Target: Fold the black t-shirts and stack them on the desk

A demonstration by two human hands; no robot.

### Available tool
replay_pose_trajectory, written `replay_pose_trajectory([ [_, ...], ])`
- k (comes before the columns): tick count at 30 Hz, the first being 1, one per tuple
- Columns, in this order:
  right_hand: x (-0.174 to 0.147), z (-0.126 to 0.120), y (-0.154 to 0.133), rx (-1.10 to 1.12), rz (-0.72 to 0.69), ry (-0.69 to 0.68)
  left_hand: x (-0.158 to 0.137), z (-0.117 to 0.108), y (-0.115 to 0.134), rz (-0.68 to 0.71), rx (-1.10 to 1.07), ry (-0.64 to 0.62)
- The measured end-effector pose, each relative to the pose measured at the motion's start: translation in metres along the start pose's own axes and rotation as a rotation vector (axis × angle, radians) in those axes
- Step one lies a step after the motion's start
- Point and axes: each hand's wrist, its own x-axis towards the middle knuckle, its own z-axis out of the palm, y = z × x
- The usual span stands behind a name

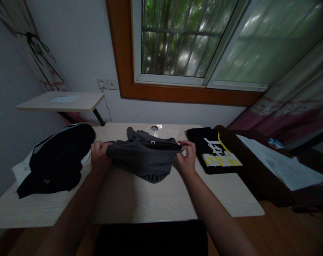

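Note:
A dark grey T-shirt (142, 156) with printed lettering and a small white neck label hangs bunched between my hands, over the middle of the desk. Its left edge is gripped in my left hand (100, 155), the fingers closed on the cloth. On the other side my right hand (186, 154) pinches the fabric between thumb and fingers. Just right of that hand lies a folded black T-shirt (214, 151) with white and yellow print. Crumpled black clothing (60, 160) is heaped at the left, with white cloth (21, 172) partly hidden under it.
The pale wooden desk (161, 202) stands against the wall below a window (188, 39). A raised shelf (78, 101) is at the back left, near a wall socket (106, 84). At the right, a dark surface holds a large white sheet (281, 163). Curtains hang on both sides.

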Motion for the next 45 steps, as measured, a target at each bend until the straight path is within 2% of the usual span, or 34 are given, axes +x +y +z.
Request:
replay_pose_trajectory([
  [3,0.000,0.000,0.004,-0.036,0.002,-0.009,0.000,-0.002,0.002,0.094,-0.036,-0.099],
  [7,0.002,-0.001,0.011,-0.115,0.043,0.044,-0.002,0.000,0.008,0.271,-0.231,-0.223],
  [11,0.003,-0.001,0.021,-0.136,0.156,0.130,-0.009,0.005,0.018,0.452,-0.318,-0.259],
  [15,0.002,-0.004,0.033,-0.159,0.249,0.121,-0.020,0.009,0.039,0.651,-0.306,-0.272],
  [20,0.002,-0.010,0.023,-0.130,0.134,0.112,-0.031,0.008,0.075,0.899,-0.301,-0.219],
  [22,0.003,-0.010,0.013,-0.061,0.083,0.043,-0.034,0.007,0.088,0.962,-0.307,-0.195],
  [27,0.001,-0.006,-0.005,0.088,0.020,-0.342,-0.037,0.007,0.102,1.039,-0.349,-0.213],
  [29,0.000,-0.005,-0.006,0.103,-0.001,-0.423,-0.036,0.007,0.102,1.049,-0.369,-0.233],
  [31,-0.001,-0.005,-0.004,0.099,-0.004,-0.426,-0.034,0.007,0.101,1.051,-0.389,-0.241],
  [37,0.002,-0.007,0.009,0.018,0.099,-0.260,-0.031,0.004,0.100,1.035,-0.413,-0.238],
  [43,0.003,-0.001,0.019,0.057,0.150,-0.457,-0.031,0.006,0.100,1.052,-0.413,-0.255],
  [45,0.004,-0.002,0.018,0.044,0.142,-0.434,-0.031,0.006,0.101,1.054,-0.412,-0.239],
])
